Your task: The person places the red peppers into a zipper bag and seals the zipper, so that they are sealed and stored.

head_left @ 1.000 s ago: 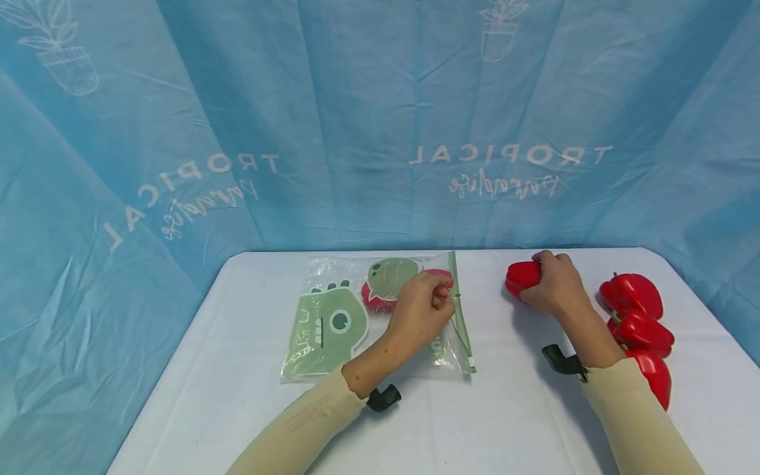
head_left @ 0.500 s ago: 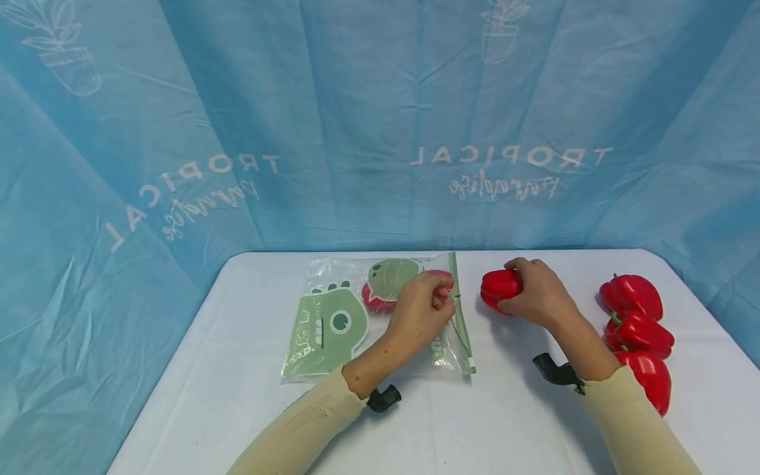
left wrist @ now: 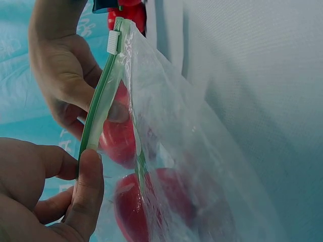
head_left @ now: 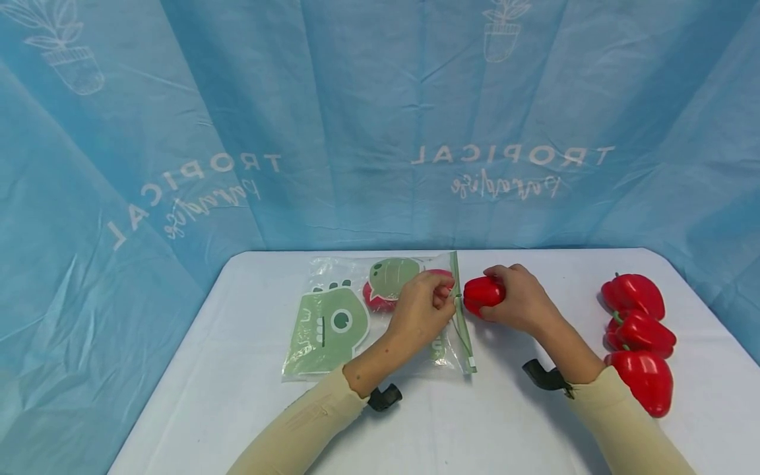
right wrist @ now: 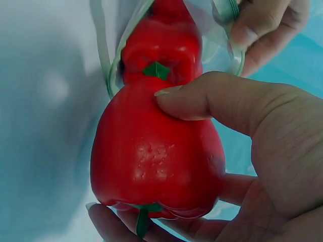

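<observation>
A clear zip bag (head_left: 332, 323) printed with green dinosaurs lies on the white table (head_left: 237, 396). One red pepper (head_left: 380, 300) is inside it (right wrist: 160, 48) (left wrist: 151, 206). My left hand (head_left: 424, 307) pinches the upper lip of the bag's green zip edge (left wrist: 101, 108) and lifts it, so the mouth gapes. My right hand (head_left: 513, 300) grips another red pepper (head_left: 482, 292) (right wrist: 156, 156) right at that mouth, its tip at the opening. Thumb on top, fingers underneath.
Three more red peppers (head_left: 632, 295) (head_left: 644, 331) (head_left: 647, 379) lie in a row at the table's right edge. A blue cloth backdrop (head_left: 380, 119) hangs behind the table. Bare white tabletop stretches in front of the bag.
My right hand has carried the red pepper leftward from mid-table to the bag's mouth. The left hand has kept its pinch on the zip edge without moving.
</observation>
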Demonstrator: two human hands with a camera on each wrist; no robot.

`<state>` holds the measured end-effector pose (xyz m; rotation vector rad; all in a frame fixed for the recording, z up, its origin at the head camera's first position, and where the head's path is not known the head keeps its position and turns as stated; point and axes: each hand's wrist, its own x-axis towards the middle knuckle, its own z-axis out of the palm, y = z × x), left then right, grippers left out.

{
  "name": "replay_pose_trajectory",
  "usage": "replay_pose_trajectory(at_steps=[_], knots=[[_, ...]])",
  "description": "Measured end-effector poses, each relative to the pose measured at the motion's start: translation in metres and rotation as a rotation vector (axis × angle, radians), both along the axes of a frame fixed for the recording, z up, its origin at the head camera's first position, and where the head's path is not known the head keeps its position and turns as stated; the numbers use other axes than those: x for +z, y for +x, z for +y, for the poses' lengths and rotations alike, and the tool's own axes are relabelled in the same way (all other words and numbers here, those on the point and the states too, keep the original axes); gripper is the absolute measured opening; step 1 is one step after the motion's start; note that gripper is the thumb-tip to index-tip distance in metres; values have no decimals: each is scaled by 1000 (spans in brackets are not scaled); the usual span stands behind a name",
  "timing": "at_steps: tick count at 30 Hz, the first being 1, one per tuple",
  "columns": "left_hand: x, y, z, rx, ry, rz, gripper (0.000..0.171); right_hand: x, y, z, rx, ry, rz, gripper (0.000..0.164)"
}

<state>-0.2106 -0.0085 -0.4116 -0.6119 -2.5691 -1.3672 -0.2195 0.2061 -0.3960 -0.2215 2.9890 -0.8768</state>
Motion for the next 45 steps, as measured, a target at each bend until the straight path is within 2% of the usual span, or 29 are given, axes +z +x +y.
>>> replay_pose_trajectory(at_steps=[4, 16, 21, 27, 33, 36, 41, 45], knots=[[-1, 0, 0, -3, 1, -4, 27, -3, 1, -5, 10, 5, 2, 86], [0, 1, 0, -8, -7, -24, 29, -12, 1, -13, 20, 13, 85, 75], [0, 1, 1, -12, -24, -27, 29, -15, 1, -17, 41, 0, 91, 80], [0, 0, 1, -17, -34, -15, 28, -16, 0, -19, 106, -31, 86, 87], [-1, 0, 1, -25, -46, -9, 28, -25, -4, -21, 155, -55, 114, 91], [-1, 0, 2, -30, -45, -5, 28, -30, -7, -23, 145, -90, 136, 91], [-1, 0, 3, -37, -39, -8, 28, -38, -10, -25, 117, -167, 140, 79], [-2, -1, 3, -39, -55, 13, 27, -42, -13, -28, 103, -203, 141, 78]])
